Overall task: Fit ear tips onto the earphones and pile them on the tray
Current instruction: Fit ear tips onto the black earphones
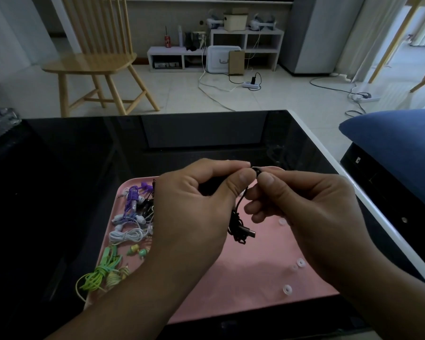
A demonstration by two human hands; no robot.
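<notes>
On the far left edge of the pink tray (255, 285) sits the pile: green earphones (101, 276) nearest the person, a white set (128, 234) behind them, then purple earphones (132, 200) w/ a bit of black cord beside, all bundled and touching or overlapping. Moving rt, the left hand (194, 207) is raised over the tray, fingers curled, thumb and forefinger pinched on the bud end of the black earphones (238, 224), whose cord hangs in a loose knot below w/ a plug at the bottom, clear of the tray surface. At the pinch point a small dark ear tip (257, 171) is caught between both hands' thumbs. The right hand (314, 212) nips it from the other side, remaining fingers loosely curled under. Looks like the fitting step is in hand for this pair; can't tell if the tip is seated yet, too small and dark. Next move prob needs a firm push and slight twist so the tip snaps over the nozzle, then the 2nd bud. Further rt on the tray lie loose translucent ear tips (300, 262), scattered, well apart from the pile.
</notes>
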